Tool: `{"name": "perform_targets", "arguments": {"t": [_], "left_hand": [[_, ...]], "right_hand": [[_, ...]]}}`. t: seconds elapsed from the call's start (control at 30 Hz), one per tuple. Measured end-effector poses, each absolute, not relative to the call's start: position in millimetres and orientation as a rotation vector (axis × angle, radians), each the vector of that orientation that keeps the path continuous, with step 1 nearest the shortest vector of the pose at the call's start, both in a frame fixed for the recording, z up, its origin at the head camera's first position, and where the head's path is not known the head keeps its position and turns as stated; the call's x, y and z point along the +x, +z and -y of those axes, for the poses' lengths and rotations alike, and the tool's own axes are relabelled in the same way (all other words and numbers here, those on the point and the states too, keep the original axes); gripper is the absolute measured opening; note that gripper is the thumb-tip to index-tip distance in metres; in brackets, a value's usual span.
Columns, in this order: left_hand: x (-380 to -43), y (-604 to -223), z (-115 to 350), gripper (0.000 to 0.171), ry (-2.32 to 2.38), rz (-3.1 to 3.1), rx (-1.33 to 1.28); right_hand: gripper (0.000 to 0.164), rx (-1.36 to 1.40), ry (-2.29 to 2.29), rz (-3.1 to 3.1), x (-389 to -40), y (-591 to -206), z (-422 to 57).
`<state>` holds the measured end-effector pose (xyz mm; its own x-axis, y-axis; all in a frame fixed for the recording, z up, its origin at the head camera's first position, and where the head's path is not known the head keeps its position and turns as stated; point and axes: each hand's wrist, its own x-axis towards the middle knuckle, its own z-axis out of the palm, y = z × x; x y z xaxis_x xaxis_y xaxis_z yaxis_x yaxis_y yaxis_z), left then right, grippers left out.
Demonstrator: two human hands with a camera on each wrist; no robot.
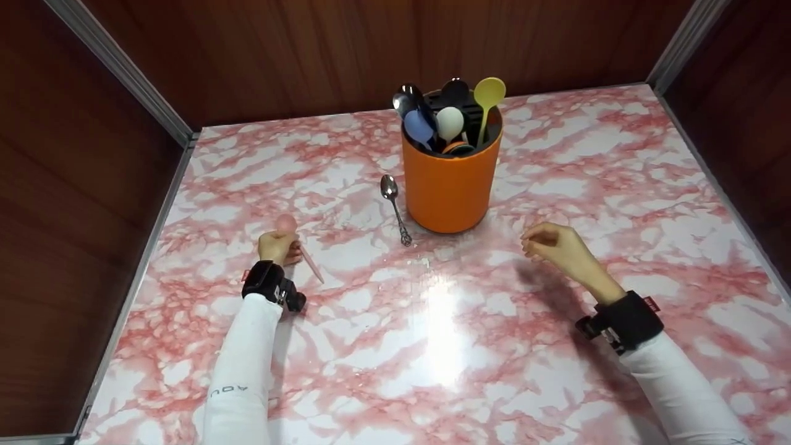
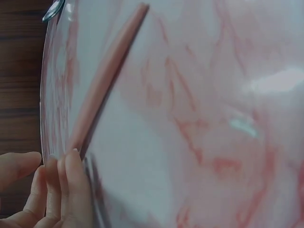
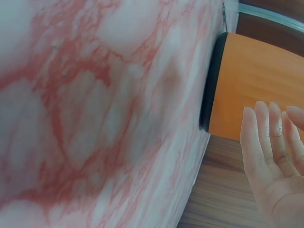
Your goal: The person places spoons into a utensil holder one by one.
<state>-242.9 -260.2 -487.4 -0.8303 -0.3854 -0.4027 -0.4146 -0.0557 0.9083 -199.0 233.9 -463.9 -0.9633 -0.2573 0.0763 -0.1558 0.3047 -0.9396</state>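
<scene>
A pink spoon [image 1: 312, 262] lies on the marbled tabletop at the left, its round bowl pointing away from me. My left hand [image 1: 279, 247] is over the part where bowl and handle meet, hiding it. In the left wrist view the fingertips [image 2: 73, 159] are right at the pink handle [image 2: 107, 78], with the thumb off to one side; the bowl is hidden there. My right hand [image 1: 550, 242] hovers above the table, fingers loosely bent and holding nothing. Nearest to it stands an orange utensil holder [image 1: 451, 191], which rises behind the fingers in the right wrist view.
Several spoons and ladles stand in the holder, among them a yellow one [image 1: 489, 93], a white one [image 1: 450, 122] and a blue one [image 1: 418, 127]. A small metal spoon [image 1: 396, 207] with an ornate handle lies left of it. Dark wood panels [image 1: 371, 55] enclose the table.
</scene>
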Motion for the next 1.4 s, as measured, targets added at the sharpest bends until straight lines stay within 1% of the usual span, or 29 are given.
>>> {"name": "perform_targets", "arguments": {"t": [0.17,0.37,0.7,0.93,1.2,1.4], "left_hand": [[-246.8,-493.3,263.9,0.010,2.052,-2.183,-0.895],[-251.4,-496.2,266.0,0.004,2.002,-2.193,-0.944],[-256.6,-492.9,261.5,0.017,1.963,-2.219,-0.993],[-254.7,-492.0,259.9,0.017,1.971,-2.243,-0.977],[-250.4,-491.0,266.2,0.016,2.047,-2.092,-0.926],[-245.7,-483.3,261.3,0.014,2.161,-1.956,-0.996]], "right_hand": [[0.018,-0.379,-1.756,-2.456,-197.3,-464.9,-234.5],[0.018,-0.362,-1.745,-2.452,-196.1,-466.3,-237.0],[0.019,-0.369,-1.723,-2.464,-194.7,-467.7,-238.8],[0.019,-0.367,-1.747,-2.439,-193.4,-471.3,-239.0],[0.019,-0.348,-1.719,-2.453,-192.9,-471.7,-238.0],[0.020,-0.353,-1.720,-2.437,-193.6,-470.1,-236.1]]}}
